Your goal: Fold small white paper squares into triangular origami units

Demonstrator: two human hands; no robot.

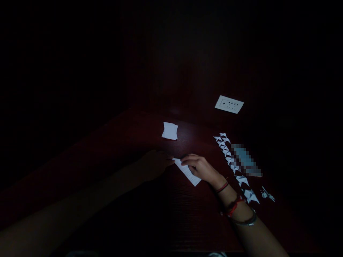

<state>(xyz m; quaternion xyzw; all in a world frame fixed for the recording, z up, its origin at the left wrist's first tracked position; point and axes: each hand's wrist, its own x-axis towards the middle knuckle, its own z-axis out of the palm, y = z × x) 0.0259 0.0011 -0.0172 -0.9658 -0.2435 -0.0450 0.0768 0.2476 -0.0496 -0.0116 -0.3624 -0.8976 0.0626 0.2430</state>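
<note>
White paper strip (189, 173): located on the table between the two hands, slanting from a far left end to a near right end; straight edges and faint rows of marks are noted; judged to be partly folded.
Left hand (158, 164): set at the far left end of the strip, fingertips touching it; heavily shadowed, so whether the paper is pinched cannot be told.
Right hand (202, 168): laid over the strip's right side, fingers bent and slightly parted, tips on the paper; the thumb is not clearly shown, so a clamped grip cannot be confirmed.
Folded pieces (227, 154): arranged in a row on the right, running far to near; pointed, angular and crisp; judged to be completed work.
Paper stack (170, 131): placed on the far side of the strip; flat, roughly square, edges slightly uneven; judged to be unworked and left to be done.
White cluster (267, 194): found at the near right, beside the row; thin and irregular; material not determined.
Blurred object (245, 160): pixelated, bluish, elongated; lying just right of the row; not identified.
Bracelets (235, 207): worn on the right wrist and forearm; red and dark bands.
Table (193, 225): dark reddish, with wood-like grain.
Socket plate (229, 104): pale, flat, rectangular; at the far right.
</note>
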